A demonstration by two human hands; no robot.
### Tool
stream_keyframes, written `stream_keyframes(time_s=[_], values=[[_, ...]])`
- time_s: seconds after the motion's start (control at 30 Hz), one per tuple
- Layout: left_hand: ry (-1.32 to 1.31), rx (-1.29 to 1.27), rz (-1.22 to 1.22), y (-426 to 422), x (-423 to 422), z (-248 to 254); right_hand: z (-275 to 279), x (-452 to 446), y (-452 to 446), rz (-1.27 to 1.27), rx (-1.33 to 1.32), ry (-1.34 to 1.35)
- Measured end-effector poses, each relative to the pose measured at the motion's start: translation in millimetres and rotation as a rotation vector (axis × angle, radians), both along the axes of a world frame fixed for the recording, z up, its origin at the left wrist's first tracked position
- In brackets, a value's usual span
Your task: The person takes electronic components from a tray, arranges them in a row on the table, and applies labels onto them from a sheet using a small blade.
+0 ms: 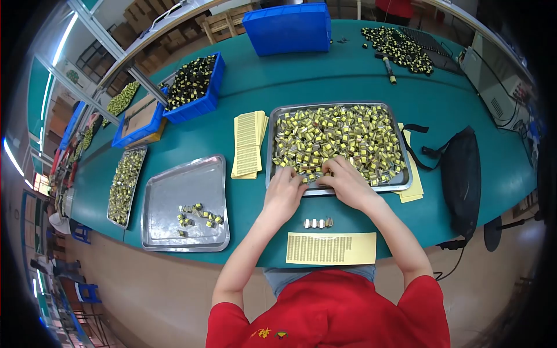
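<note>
A metal tray (270, 145) in front of me holds a heap of small yellow-taped, silver-sided components (342, 136), which look like small transformers. My left hand (284, 192) rests at its near edge, left of the middle, with fingers bent in among the parts. Just to the right, my right hand (348, 184) reaches over the rim, its fingers curled at the same edge of the heap. Whatever either set of fingertips grips is hidden. A short row of components (318, 223) stands on the table between my forearms, above a yellow label sheet (331, 248).
Left of me lies a second metal tray (183, 174) with several components, and a narrower filled tray (127, 185) beyond. Yellow sheets (248, 145) lie beside the main tray. Blue bins (200, 104) stand farther back. A black bag (462, 180) lies at right.
</note>
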State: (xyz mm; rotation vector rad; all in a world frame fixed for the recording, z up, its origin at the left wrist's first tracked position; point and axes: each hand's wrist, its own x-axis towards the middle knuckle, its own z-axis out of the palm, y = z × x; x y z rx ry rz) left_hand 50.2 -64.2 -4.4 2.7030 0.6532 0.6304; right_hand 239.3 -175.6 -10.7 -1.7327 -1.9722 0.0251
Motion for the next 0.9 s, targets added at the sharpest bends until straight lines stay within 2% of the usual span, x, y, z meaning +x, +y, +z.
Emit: stream_keyframes(time_s=[0.1,0.23,0.33,0.4,0.5,0.53,0.6,0.77,0.9], values=[[0.06,0.037,0.022,3,9,-9,-2,4,8,0.05,-0.003,-0.015],[-0.011,-0.009,0.034,8,11,-19,-7,7,8,0.071,0.02,0.022],[-0.1,-0.108,0.032,7,8,-15,-1,4,-3,0.038,0.043,0.165],[-0.194,-0.224,0.054,-2,1,-8,3,3,-15,0.03,-0.044,0.347],[-0.309,-1.251,0.097,-16,-13,17,21,-6,-36,-0.037,-0.203,0.603],[-0.383,-1.413,0.029,-18,-18,14,28,-9,-42,-0.066,-0.262,0.682],[-0.538,-1.73,-0.109,-22,-29,9,32,-10,-51,-0.035,-0.27,0.654],[-0.531,-1.848,-0.113,-28,-46,0,35,-20,-65,-0.027,-0.308,0.792],[-0.594,-1.808,-0.148,-30,-59,-13,37,-22,-72,-0.026,-0.344,0.823]])
